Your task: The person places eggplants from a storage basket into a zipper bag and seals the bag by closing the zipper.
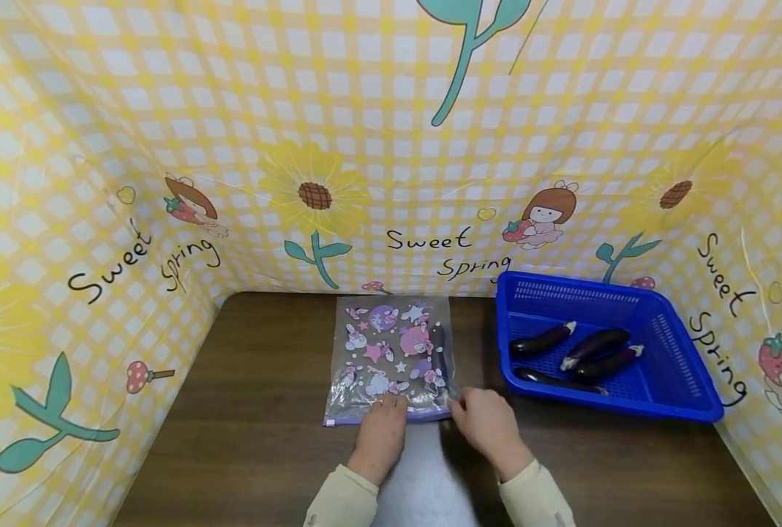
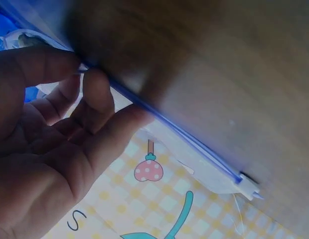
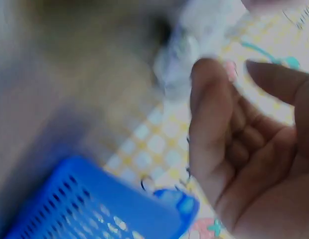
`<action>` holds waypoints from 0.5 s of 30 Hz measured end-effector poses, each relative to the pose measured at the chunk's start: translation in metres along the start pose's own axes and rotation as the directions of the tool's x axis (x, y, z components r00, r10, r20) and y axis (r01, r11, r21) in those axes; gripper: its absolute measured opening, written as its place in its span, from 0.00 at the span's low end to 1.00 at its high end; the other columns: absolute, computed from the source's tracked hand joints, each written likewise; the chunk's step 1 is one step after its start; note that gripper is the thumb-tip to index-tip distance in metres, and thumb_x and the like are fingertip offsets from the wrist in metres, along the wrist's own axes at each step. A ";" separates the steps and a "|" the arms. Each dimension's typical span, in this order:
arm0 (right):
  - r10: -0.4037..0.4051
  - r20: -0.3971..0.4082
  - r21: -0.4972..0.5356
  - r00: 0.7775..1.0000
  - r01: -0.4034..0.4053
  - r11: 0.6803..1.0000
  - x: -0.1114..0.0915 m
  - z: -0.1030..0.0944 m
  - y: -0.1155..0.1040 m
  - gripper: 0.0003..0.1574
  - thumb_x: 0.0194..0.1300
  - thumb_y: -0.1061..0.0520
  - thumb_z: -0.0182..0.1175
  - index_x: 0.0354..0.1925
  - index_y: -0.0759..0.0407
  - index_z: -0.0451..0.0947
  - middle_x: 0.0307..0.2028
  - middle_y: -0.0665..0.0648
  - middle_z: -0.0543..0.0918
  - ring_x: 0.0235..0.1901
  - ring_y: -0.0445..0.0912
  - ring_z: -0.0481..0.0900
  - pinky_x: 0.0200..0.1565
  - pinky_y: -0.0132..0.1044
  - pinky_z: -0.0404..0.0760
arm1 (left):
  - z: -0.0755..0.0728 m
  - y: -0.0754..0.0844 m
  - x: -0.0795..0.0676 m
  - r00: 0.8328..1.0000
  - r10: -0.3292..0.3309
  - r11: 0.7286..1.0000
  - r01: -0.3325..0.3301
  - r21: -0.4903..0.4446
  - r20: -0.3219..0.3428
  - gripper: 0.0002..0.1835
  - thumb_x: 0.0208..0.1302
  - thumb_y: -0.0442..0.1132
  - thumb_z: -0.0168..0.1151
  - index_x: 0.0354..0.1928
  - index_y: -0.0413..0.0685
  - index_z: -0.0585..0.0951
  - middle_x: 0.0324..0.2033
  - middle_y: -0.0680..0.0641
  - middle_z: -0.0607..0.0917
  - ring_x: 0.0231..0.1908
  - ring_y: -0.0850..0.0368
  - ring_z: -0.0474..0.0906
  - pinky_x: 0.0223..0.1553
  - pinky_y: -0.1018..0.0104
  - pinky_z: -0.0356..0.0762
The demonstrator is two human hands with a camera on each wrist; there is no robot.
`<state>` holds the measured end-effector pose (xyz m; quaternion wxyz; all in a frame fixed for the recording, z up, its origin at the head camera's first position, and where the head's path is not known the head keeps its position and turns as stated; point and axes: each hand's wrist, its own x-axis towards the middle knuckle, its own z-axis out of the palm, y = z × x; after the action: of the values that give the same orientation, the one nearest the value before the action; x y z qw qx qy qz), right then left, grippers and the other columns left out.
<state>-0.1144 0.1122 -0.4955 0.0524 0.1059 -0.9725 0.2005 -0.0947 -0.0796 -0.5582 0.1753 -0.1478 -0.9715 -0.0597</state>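
Observation:
A clear zip bag (image 1: 391, 351) printed with pink and purple cartoons lies flat on the table, its purple zip edge towards me. A dark eggplant (image 1: 440, 348) shows through its right side. With thumb and finger my left hand (image 1: 382, 435) pinches the zip edge near its middle. The white slider (image 2: 248, 186) sits at the left end of the zip. At the bag's right corner is my right hand (image 1: 489, 424); in the right wrist view its thumb and forefinger stand apart with nothing seen between them. That view is blurred.
On the right of the table (image 1: 246, 380) stands a blue plastic basket (image 1: 667, 395) with several eggplants (image 1: 598, 345) in it. A yellow checked cloth (image 1: 391, 146) with printed flowers hangs behind the table and along both sides.

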 end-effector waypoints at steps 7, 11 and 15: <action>-0.096 -0.030 0.068 0.995 0.098 0.993 0.026 -0.044 0.019 0.11 0.66 0.54 0.65 0.27 0.54 0.78 0.21 0.53 0.80 0.23 0.53 0.80 0.27 0.52 0.77 | 0.002 0.002 -0.003 1.000 -0.005 1.000 0.005 0.014 -0.004 0.18 0.51 0.27 0.65 0.46 0.43 0.80 0.29 0.39 0.78 0.20 0.48 0.77 0.19 0.55 0.76; -0.113 -0.019 0.016 0.993 0.113 0.993 0.043 -0.069 0.036 0.10 0.68 0.53 0.63 0.31 0.55 0.78 0.22 0.54 0.79 0.21 0.51 0.77 0.26 0.51 0.75 | 0.000 0.003 -0.003 1.000 -0.003 1.000 0.003 0.005 -0.001 0.18 0.51 0.27 0.65 0.47 0.45 0.80 0.29 0.39 0.77 0.20 0.48 0.77 0.19 0.55 0.76; -0.132 0.091 -0.049 0.987 0.137 0.989 0.064 -0.091 0.061 0.11 0.70 0.55 0.62 0.29 0.54 0.75 0.20 0.50 0.73 0.20 0.46 0.70 0.23 0.44 0.70 | -0.002 0.004 -0.003 1.000 -0.006 1.000 0.006 -0.007 0.015 0.18 0.52 0.27 0.65 0.47 0.44 0.80 0.29 0.38 0.78 0.20 0.48 0.77 0.19 0.55 0.76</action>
<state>-0.1846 0.1913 -0.4266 0.0259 0.1784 -0.9697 0.1650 -0.0898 -0.0768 -0.5569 0.1676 -0.1461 -0.9730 -0.0624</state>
